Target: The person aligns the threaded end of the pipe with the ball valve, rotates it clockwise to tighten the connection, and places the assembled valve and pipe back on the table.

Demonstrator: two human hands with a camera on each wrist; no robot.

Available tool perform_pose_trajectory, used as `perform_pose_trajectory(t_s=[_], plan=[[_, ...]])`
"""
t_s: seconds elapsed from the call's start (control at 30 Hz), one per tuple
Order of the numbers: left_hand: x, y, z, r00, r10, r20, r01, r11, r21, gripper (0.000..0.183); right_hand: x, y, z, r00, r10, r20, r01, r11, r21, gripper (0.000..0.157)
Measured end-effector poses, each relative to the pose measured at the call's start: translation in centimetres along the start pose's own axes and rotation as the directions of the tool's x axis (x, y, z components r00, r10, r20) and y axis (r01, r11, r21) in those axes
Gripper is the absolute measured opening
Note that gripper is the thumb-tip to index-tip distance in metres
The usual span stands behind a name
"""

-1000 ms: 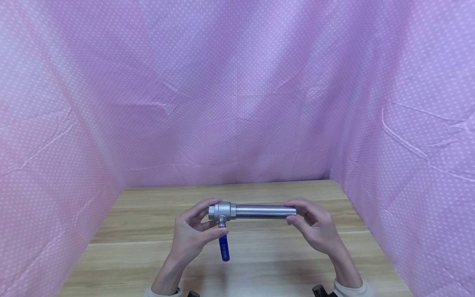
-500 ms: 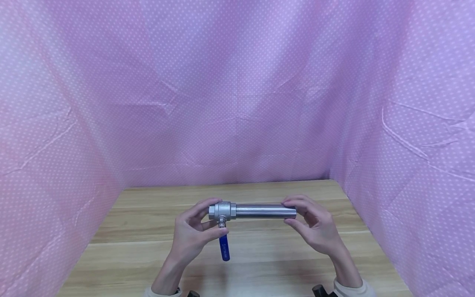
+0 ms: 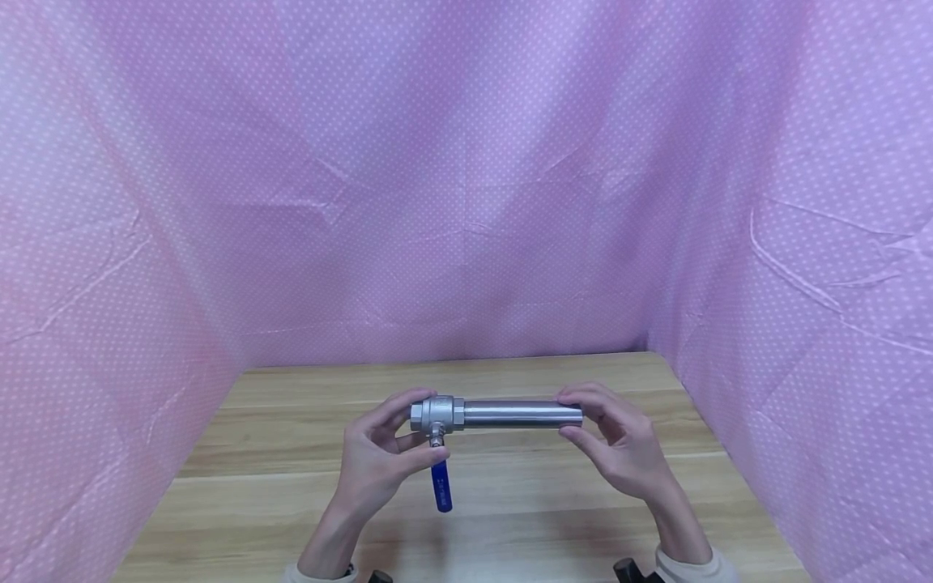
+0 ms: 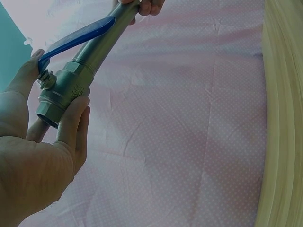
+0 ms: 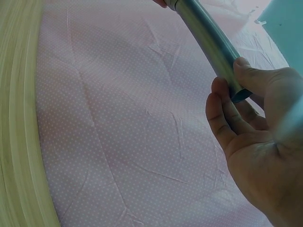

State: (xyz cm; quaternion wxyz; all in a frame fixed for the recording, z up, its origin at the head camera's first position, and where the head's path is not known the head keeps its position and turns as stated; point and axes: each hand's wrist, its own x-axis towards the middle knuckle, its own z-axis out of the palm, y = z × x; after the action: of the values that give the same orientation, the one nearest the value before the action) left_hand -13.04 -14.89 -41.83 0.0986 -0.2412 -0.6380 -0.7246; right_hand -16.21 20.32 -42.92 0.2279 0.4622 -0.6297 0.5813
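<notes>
A silver ball valve point(image 3: 438, 414) with a blue lever handle point(image 3: 440, 486) is joined end to end with a smooth metal pipe point(image 3: 521, 414), both held level above the table. My left hand point(image 3: 375, 457) grips the valve body between fingers and thumb; in the left wrist view the thumb presses by the base of the blue handle point(image 4: 78, 38). At the pipe's free end, my right hand point(image 3: 619, 445) pinches it, fingers over the far side and thumb on the near side. The right wrist view shows the pipe's open end point(image 5: 240, 94) near the palm.
Beneath the hands lies a light wood-grain table point(image 3: 510, 518). Pink cloth with white dots point(image 3: 466, 202) hangs behind and on both sides. Dark parts of the wrist gear point(image 3: 627, 571) show at the bottom edge, beside pale sleeves.
The right hand's fingers and thumb have shifted slightly along and around the pipe's end. The left hand, valve and handle stay in the same place.
</notes>
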Motion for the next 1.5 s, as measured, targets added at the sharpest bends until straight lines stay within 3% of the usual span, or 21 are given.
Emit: perform_pose_trajectory(t_s=[0.53, 1.1, 1.5], plan=[[-0.01, -0.02, -0.09, 1.000, 0.015, 0.012, -0.015, 1.000, -0.003, 0.071, -0.16, -0.05, -0.13, 0.999, 0.039, -0.026, -0.041, 0.996, -0.081, 0.049], [0.03, 0.03, -0.14, 1.000, 0.014, 0.006, -0.014, 1.000, 0.008, 0.071, 0.07, 0.05, -0.02, 1.000, 0.006, 0.012, -0.006, 1.000, 0.025, 0.068], [0.07, 0.07, -0.10, 1.000, 0.012, 0.004, -0.012, 1.000, 0.011, 0.071, 0.05, 0.05, -0.01, 1.000, -0.003, 0.015, 0.003, 1.000, 0.001, 0.060]])
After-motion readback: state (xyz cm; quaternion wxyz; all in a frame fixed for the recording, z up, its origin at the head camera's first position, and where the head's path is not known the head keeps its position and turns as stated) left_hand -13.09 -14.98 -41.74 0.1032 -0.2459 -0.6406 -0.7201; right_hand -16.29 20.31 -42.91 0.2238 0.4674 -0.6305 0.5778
